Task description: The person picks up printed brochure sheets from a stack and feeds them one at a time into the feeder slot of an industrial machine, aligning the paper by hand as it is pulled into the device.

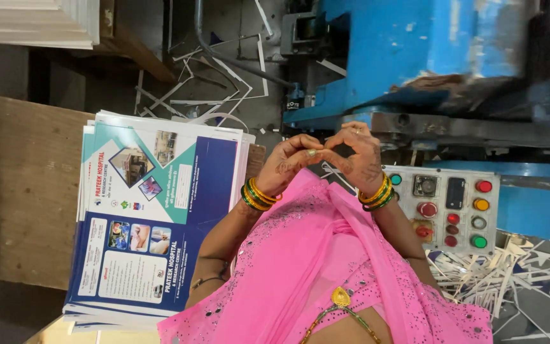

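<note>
At the far left lies a brown board (20, 191), and on it rests a stack of printed sheets (160, 216) in blue, teal and white, its top sheet showing small photos. Behind the stack, thin white paper strips (211, 83) lie scattered on the dark floor.

Just right of the stack, the left hand (291, 159) is raised with its fingers curled, green and gold bangles (257, 196) around the wrist. Its fingertips meet those of the right hand (359, 153) in front of the person's chest; the two hands touch and hold no object that can be made out, though a small pale ring or bead (311, 153) shows where they join. The right wrist carries similar bangles. Pink cloth (313, 267) with small sequins fills the space below both hands.

Behind the hands stands a blue machine (415, 44) with a worn metal ledge. To the right, close beside the right wrist, sits a grey control panel (447, 207) with red, orange and green buttons. Below the panel, more white paper offcuts (504, 274) pile up on the floor.
</note>
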